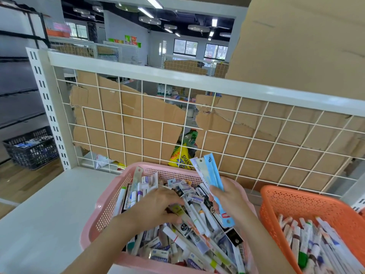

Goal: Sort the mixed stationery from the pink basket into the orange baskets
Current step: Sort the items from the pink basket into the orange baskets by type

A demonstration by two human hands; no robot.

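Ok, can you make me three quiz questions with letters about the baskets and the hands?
1. Where is the orange basket from the pink basket? A left; B right; C inside.
2. What colour is the long packet in the right hand? A red; B green; C blue.
3. What is the left hand doing? A reaching into the pink basket; B waving; C pointing up.
Answers: B, it stands at the pink one's right; C, the packet is light blue; A, its fingers are among the stationery.
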